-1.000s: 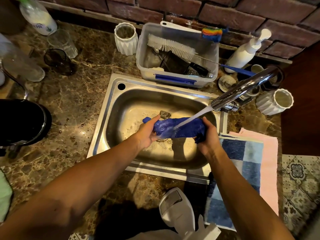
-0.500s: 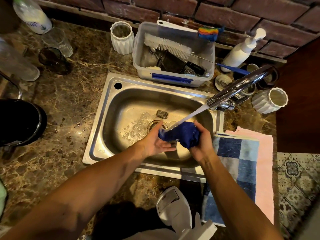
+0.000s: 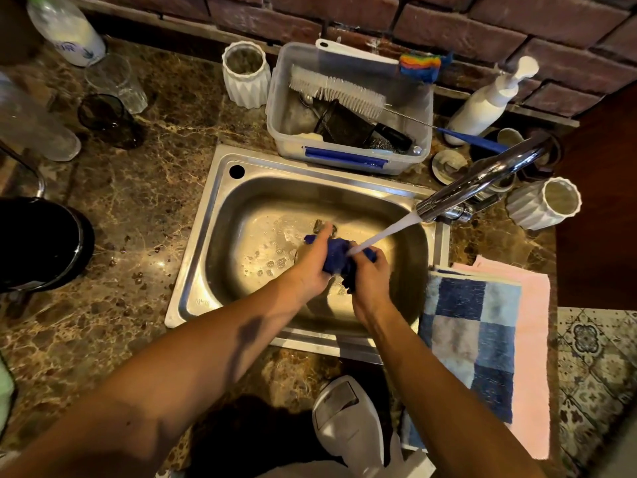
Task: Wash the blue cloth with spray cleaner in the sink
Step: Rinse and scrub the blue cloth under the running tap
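Note:
The blue cloth is bunched into a wet wad over the steel sink. My left hand grips its left side and my right hand grips its right side, both pressed close together. Water streams from the chrome faucet straight onto the cloth. The white spray cleaner bottle lies on the counter at the front edge, below my arms. Most of the cloth is hidden between my hands.
A clear plastic tub with brushes stands behind the sink. White ribbed cups, a pump bottle, glasses and a black pot crowd the marble counter. A blue checked towel on a pink one lies right of the sink.
The cloth went from stretched out between my hands to a tight wad. My hands have come together around it under the running water.

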